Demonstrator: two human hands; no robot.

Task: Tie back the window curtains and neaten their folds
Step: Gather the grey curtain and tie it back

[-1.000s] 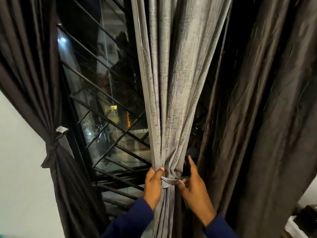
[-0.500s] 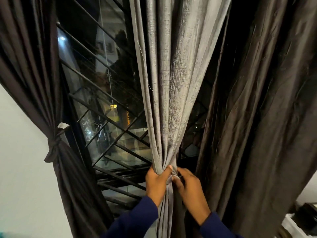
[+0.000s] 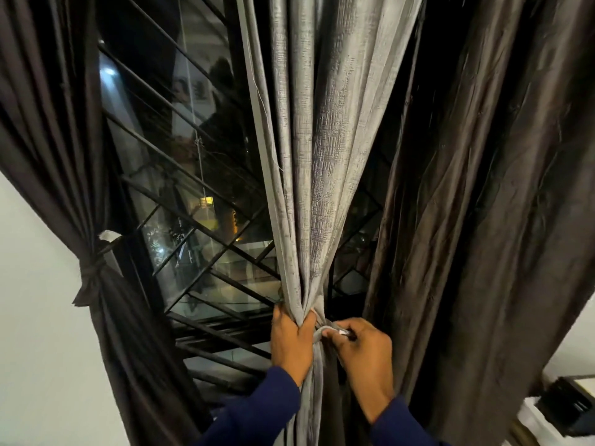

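Now: grey curtain (image 3: 322, 156), centre of view, tie-back being cinched.
My left hand (image 3: 291, 341) clamps the gathered folds; right hand (image 3: 363, 349), at 3 o'clock, pinches the tie band (image 3: 323, 331). Advice: pull snug, keeping pleats even.

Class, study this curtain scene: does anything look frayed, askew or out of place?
Yes. A loose thread hangs off the left edge of the grey curtain, suggesting fraying. The dark right curtain hangs untied and creased, while the dark left curtain is already tied back.
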